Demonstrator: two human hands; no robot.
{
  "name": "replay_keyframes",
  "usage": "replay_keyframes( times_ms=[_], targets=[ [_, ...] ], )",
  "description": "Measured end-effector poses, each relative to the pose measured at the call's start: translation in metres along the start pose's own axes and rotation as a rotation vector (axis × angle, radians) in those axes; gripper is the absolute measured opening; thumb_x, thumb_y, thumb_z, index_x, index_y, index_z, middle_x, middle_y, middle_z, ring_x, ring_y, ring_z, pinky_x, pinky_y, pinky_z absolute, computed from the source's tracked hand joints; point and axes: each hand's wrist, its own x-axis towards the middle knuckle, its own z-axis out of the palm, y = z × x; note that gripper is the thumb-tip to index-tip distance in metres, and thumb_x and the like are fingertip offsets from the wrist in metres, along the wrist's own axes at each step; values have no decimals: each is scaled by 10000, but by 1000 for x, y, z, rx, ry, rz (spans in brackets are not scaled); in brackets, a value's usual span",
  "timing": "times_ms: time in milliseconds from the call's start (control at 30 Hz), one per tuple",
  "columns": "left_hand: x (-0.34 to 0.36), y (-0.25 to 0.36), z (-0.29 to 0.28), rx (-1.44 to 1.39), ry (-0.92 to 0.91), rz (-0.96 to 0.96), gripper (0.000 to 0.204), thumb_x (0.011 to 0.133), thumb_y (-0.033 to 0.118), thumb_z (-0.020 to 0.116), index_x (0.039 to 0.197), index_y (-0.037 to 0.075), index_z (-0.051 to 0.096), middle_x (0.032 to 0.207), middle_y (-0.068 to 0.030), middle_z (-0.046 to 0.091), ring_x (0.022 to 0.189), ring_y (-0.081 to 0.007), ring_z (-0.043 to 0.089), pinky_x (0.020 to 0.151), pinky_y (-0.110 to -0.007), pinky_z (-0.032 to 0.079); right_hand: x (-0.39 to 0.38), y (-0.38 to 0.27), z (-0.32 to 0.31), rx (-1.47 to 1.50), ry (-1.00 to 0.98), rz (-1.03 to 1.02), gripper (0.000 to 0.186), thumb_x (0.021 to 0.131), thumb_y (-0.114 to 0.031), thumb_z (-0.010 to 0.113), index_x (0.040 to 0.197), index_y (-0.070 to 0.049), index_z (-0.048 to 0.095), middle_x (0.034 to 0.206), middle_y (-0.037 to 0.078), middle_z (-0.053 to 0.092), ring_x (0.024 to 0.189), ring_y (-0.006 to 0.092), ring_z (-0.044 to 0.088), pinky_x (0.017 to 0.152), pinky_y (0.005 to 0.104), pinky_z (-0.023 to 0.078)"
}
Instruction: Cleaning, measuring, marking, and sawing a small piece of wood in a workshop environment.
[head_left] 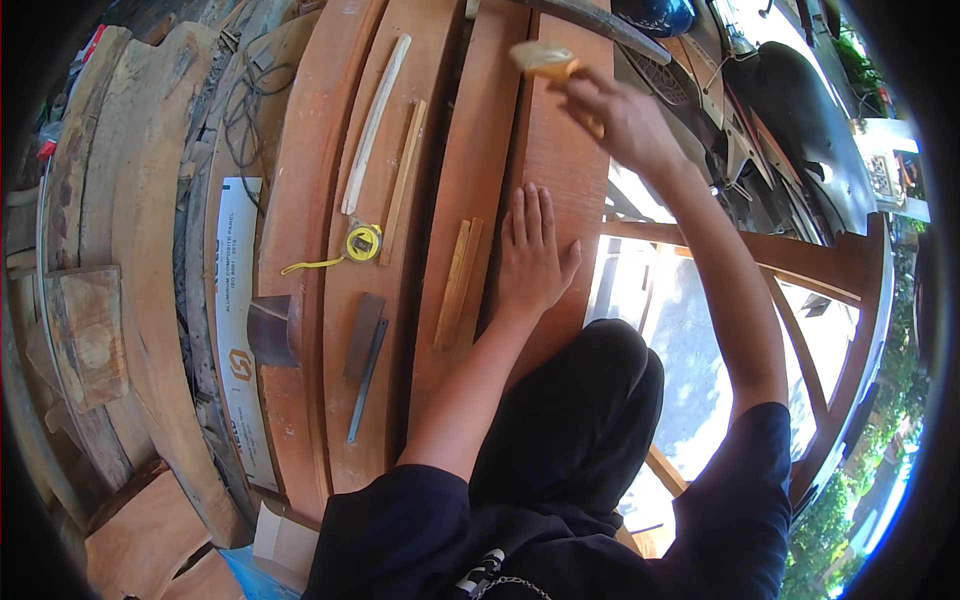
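My left hand (536, 262) lies flat with its fingers spread on a reddish-brown plank (570, 160). Above that plank's far part, my right hand (628, 122) grips a brush (545, 60) with an orange-brown handle and pale bristles; both are slightly blurred. Two thin wooden sticks (457, 285) rest on the neighbouring plank, left of my left hand. Farther left lie a yellow tape measure (363, 242), a pale wooden strip (377, 122), a thinner strip (404, 180), a dark block (364, 335) and a narrow blue-grey bar (368, 383).
A dark brown curved sheet (274, 330) lies by a long white panel strip (240, 400) on the left. Rough timber slabs (160, 200) and a loose dark cable (243, 125) are beyond. Black vehicle-like parts (800, 130) crowd the far right, above a wooden frame (835, 265).
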Motion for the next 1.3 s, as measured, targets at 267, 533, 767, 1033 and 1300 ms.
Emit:
replay_keyframes(
  times_ms=[267,533,767,1033,1300],
  targets=[
    [2,0,1,29,-15,4,898,1016,507,499,1614,-81,179,1689,-280,168,1579,-405,162,1239,-508,259,-51,-50,5,-249,96,642,228,1031,-246,590,1203,-196,730,1091,64,724,897,288,707,787,396,480],
    [-1,2,3,97,-35,-43,902,1019,514,487,1620,-72,158,1693,-269,163,1582,-405,145,1237,-506,264,-64,-57,29,-321,25,728,302,912,-137,641,1213,-123,664,1021,40,721,904,239,684,821,404,479],
    [0,1,2,40,-24,-26,899,1024,522,471,1623,-69,154,1693,-269,163,1582,-399,146,1233,-498,273,-69,-39,39,-301,85,718,293,929,-120,637,1220,-138,673,922,77,734,833,272,701,868,444,479],
    [0,3,1,126,-52,-42,904,1022,534,470,1619,-75,168,1695,-276,146,1586,-396,129,1235,-496,268,-72,-12,31,-276,58,716,350,889,-132,656,1238,-156,672,947,67,720,938,244,681,833,421,448],
    [1,2,0,53,-66,-15,904,1024,530,468,1619,-77,160,1691,-277,153,1587,-399,118,1239,-505,260,-70,-5,44,-256,104,482,302,968,-185,632,1268,-168,660,999,64,733,934,249,685,861,413,464]
  ],
)
